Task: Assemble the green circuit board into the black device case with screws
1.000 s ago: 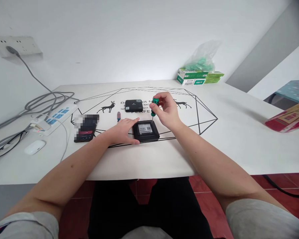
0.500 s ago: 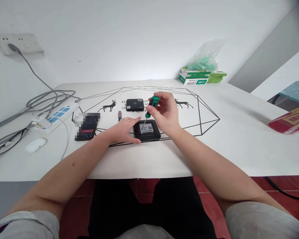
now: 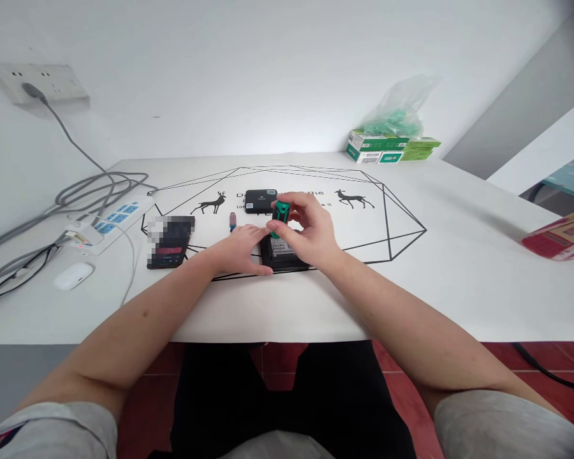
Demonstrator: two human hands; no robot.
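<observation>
My right hand (image 3: pixel 310 228) is closed round the green and black handle of a screwdriver (image 3: pixel 281 218), which stands nearly upright. Its thin shaft points down onto a flat black box (image 3: pixel 287 261) with a white printed label; the tip is hard to make out. At the box's left side lies my left hand (image 3: pixel 243 250), fingers and thumb stretched apart along the edge. Just behind is a second black box (image 3: pixel 259 201) with small stickers. A small screwdriver with a clear reddish handle (image 3: pixel 232 220) lies beyond my left hand, partly covered by it.
A phone (image 3: pixel 172 242) lies left of my left hand. Farther left are a power strip (image 3: pixel 119 218) with grey cables and a white earphone case (image 3: pixel 73 276). Green and white boxes (image 3: pixel 377 146) with a plastic bag stand by the wall. A red package (image 3: pixel 559 236) sits at the right.
My right hand has shifted left and brought the screwdriver from a slant to nearly upright over the labelled box. My left hand stays at the box's edge. The view has shifted slightly.
</observation>
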